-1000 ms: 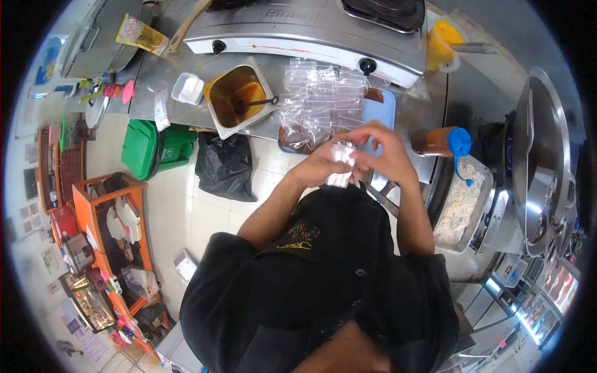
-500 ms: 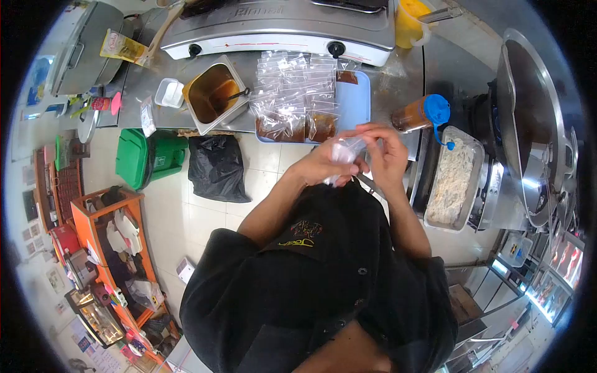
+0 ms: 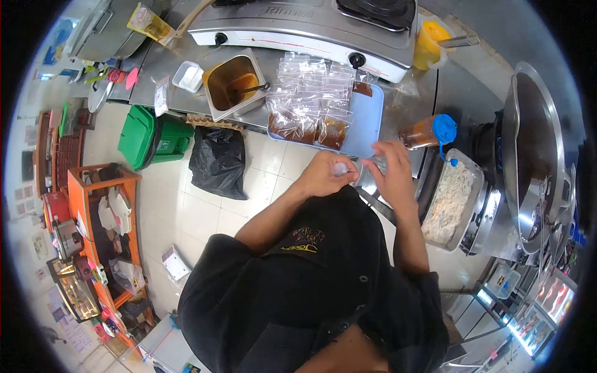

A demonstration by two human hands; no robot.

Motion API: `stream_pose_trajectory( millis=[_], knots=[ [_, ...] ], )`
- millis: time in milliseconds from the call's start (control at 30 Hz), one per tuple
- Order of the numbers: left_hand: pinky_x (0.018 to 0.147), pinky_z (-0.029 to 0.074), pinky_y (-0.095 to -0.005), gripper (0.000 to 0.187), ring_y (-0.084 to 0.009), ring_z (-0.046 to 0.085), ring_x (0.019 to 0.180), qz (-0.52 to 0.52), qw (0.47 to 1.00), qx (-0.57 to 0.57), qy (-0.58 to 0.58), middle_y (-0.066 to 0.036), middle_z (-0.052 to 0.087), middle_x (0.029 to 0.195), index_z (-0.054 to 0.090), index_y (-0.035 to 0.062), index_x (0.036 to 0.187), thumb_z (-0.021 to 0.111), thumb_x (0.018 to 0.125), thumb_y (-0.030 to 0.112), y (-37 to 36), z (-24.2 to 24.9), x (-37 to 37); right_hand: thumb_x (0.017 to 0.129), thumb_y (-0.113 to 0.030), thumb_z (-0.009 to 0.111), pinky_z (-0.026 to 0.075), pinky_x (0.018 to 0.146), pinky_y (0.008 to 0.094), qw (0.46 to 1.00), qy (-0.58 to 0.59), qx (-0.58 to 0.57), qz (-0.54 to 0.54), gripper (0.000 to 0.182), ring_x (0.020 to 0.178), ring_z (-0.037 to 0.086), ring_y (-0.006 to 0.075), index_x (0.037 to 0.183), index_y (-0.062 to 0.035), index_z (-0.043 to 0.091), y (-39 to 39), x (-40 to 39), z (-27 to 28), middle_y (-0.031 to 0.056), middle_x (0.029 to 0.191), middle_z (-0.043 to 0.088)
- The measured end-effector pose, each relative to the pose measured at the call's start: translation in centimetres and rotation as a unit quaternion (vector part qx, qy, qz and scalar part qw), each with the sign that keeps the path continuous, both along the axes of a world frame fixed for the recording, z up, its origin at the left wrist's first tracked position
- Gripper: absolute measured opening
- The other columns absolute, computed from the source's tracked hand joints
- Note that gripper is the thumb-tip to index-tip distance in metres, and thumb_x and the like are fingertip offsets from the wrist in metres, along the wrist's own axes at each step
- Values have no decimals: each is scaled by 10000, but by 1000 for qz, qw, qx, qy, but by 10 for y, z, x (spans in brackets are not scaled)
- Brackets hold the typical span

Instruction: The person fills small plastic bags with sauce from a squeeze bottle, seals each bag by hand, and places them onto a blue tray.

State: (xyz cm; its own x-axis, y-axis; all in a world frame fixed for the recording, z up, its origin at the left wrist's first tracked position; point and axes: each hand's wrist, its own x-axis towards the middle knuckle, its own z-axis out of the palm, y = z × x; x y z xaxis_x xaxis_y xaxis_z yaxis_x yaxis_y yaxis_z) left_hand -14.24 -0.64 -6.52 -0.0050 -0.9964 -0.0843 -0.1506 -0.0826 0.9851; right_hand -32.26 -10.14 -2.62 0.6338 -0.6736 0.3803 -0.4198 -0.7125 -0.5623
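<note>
My left hand [image 3: 324,175] is closed around a bunched clear plastic bag [image 3: 339,168], held low in front of the counter's edge. To its right, my right hand [image 3: 397,175] is raised with curled fingers, and a bit of clear plastic [image 3: 380,163] shows between thumb and fingers; its outline is faint. Just beyond both hands lies a light-blue tray [image 3: 368,121]. Rows of clear zip bags [image 3: 305,87] cover much of it, and bags of brown sauce [image 3: 332,132] show at its near side.
A steel pan of brown sauce [image 3: 217,76] with a ladle stands left of the tray. Right of it are a blue-lidded bottle [image 3: 420,133] and a tray of flour [image 3: 449,208]. A gas stove [image 3: 292,28] is behind. A green bin [image 3: 142,140] and black bag [image 3: 217,163] are on the floor.
My hands have come apart; the right has moved away from the bunched plastic in the left. The camera view has shifted, so the counter appears lower and further right.
</note>
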Motion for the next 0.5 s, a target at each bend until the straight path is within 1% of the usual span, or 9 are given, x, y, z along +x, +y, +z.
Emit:
stream_pose_trajectory(
  millis=[33, 67, 133, 167, 233, 300, 367, 400, 500],
  knots=[
    [685, 501, -274, 76, -103, 631, 705, 5, 1000, -1, -1, -49, 699, 741, 719, 6, 858, 731, 863, 81, 2, 1, -1, 848, -175, 741, 470, 759, 434, 998, -24, 36, -47, 241, 824, 624, 343, 990, -40, 599, 7, 2, 0, 137, 853, 638],
    [649, 502, -272, 77, -103, 637, 685, 17, 1000, 10, -23, -58, 706, 740, 717, 7, 856, 736, 859, 82, 3, 1, -3, 848, -175, 741, 470, 759, 434, 998, -25, 35, -43, 241, 824, 624, 343, 990, -40, 599, 14, 1, 2, 137, 853, 638],
    [613, 503, -269, 79, -104, 643, 666, 30, 998, 22, -48, -66, 712, 739, 716, 9, 854, 741, 856, 83, 5, -2, -7, 895, -216, 696, 466, 690, 454, 971, 93, 222, 17, 227, 734, 614, 367, 866, -16, 590, 25, -1, 4, 159, 794, 621],
    [574, 497, -280, 112, -115, 643, 617, 34, 998, 35, -30, -83, 704, 709, 717, 17, 817, 754, 847, 119, 6, -9, -11, 931, -221, 643, 466, 661, 461, 967, 75, 239, 37, 251, 691, 604, 400, 818, -3, 594, 27, 0, 0, 181, 756, 616],
    [534, 491, -291, 150, -127, 643, 568, 41, 998, 44, -13, -100, 696, 678, 718, 25, 780, 766, 839, 154, 5, -11, -12, 939, -206, 621, 467, 666, 464, 967, 60, 240, 55, 232, 715, 609, 410, 832, -1, 597, 24, -5, -12, 191, 757, 618],
    [524, 507, -265, 102, -130, 669, 574, 7, 984, 101, 146, -81, 700, 677, 716, 18, 838, 720, 873, 114, 6, -8, -10, 948, -190, 598, 468, 672, 468, 966, 44, 243, 75, 215, 740, 613, 419, 846, 0, 601, 22, -10, -13, 202, 758, 620],
    [522, 514, -261, 87, -126, 677, 585, -2, 975, 130, 182, -67, 695, 662, 708, 17, 848, 686, 887, 90, 5, -2, -8, 954, -166, 567, 471, 688, 474, 940, 47, 331, 67, 199, 762, 613, 427, 852, 1, 606, 21, -13, -6, 208, 768, 625],
    [520, 520, -256, 83, -123, 684, 596, -13, 962, 161, 219, -53, 690, 648, 700, 16, 857, 652, 902, 67, 5, -1, -8, 954, -166, 567, 471, 688, 474, 940, 47, 331, 67, 199, 762, 613, 427, 852, 1, 606, 22, -14, -7, 208, 768, 625],
    [518, 523, -268, 117, -124, 696, 639, -82, 984, 78, 136, -74, 696, 700, 684, 13, 858, 620, 931, 77, 7, -6, -9, 921, -153, 576, 476, 688, 493, 952, 95, 282, 69, 190, 751, 632, 428, 828, 7, 619, 28, -14, -15, 214, 778, 644]
  ],
)
